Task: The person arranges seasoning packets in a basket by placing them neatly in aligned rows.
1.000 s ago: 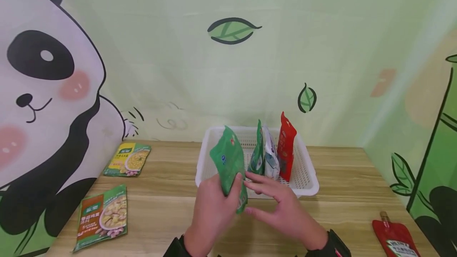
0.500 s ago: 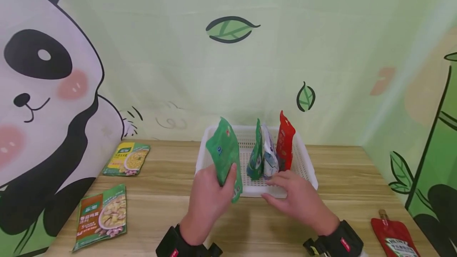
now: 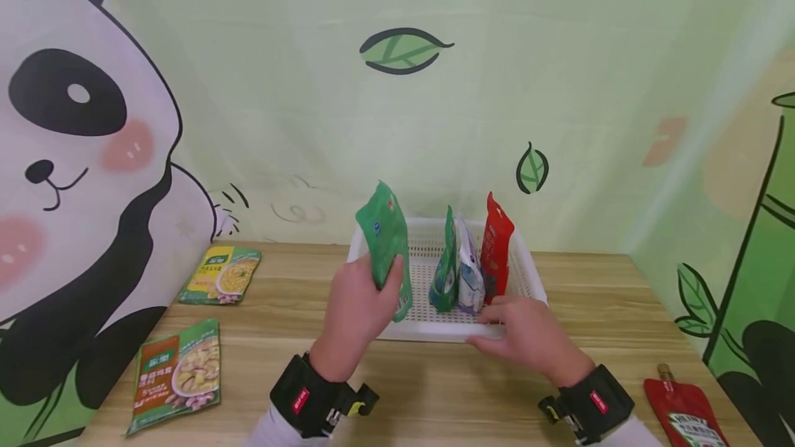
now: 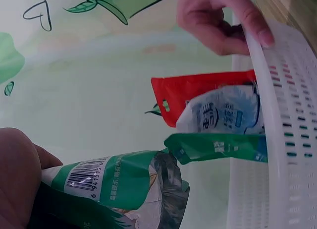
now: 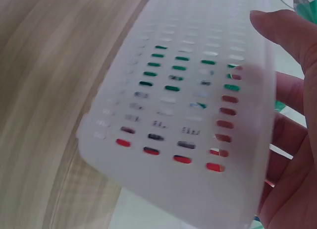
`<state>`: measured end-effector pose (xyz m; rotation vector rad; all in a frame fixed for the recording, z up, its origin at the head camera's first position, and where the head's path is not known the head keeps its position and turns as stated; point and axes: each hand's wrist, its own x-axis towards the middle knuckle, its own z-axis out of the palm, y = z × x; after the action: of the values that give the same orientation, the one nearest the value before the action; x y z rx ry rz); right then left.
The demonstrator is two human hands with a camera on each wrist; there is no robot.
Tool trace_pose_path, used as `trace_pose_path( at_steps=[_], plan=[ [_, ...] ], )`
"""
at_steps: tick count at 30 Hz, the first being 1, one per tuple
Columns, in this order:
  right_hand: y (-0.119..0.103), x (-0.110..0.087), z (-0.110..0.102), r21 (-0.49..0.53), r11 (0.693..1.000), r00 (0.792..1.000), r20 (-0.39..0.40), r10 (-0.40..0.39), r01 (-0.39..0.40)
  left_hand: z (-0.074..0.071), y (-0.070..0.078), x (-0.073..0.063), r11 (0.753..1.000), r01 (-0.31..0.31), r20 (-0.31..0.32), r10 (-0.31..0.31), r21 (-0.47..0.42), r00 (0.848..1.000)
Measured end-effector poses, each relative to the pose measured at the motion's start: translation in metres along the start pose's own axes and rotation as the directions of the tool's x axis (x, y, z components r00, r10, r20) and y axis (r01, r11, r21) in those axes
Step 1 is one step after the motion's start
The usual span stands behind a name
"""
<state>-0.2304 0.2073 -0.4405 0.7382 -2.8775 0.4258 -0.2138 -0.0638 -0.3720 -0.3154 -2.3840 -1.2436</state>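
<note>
My left hand (image 3: 357, 305) grips a green snack pouch (image 3: 386, 230), held upright over the left part of a white slotted plastic basket (image 3: 435, 330). A barcode shows on the pouch in the left wrist view. My right hand (image 3: 528, 336) pinches the basket's near rim, thumb outside and fingers inside, as the right wrist view shows (image 5: 292, 125). Inside the basket stand a slim green pouch (image 3: 444, 274), a white-and-blue pouch (image 3: 470, 278) and a red pouch (image 3: 496, 247), side by side toward the right.
On the left of the wooden table (image 3: 279, 371) lie a yellow-and-green food packet (image 3: 221, 275) and a brown-and-green one (image 3: 177, 374). A red Heinz spout pouch (image 3: 685, 411) lies at the front right. A printed backdrop (image 3: 298, 123) rises behind the basket.
My left hand has carried the green pouch forward and slightly left, over the basket. My right hand has left the pouch's side, moved right and taken hold of the basket's near rim.
</note>
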Motion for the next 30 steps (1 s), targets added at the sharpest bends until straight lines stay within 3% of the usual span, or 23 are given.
trace_pose_path(
  at_steps=[11, 21, 30],
  plan=[
    [0.008, 0.005, 0.013, -0.064, 0.996, 0.996, -0.05, -0.067, 0.064, 0.016, -0.016, 0.032, 0.997, 0.051, 0.093, -0.055, 0.05, 0.994],
    [0.012, 0.003, 0.019, -0.112, 0.989, 0.987, -0.113, -0.11, 0.098, 0.036, -0.027, 0.054, 0.989, 0.092, 0.135, -0.108, 0.117, 0.985],
    [0.014, 0.004, 0.023, -0.163, 0.984, 0.982, -0.159, -0.101, 0.075, 0.05, -0.039, 0.072, 0.973, 0.043, 0.128, -0.073, 0.228, 0.989]
  ],
)
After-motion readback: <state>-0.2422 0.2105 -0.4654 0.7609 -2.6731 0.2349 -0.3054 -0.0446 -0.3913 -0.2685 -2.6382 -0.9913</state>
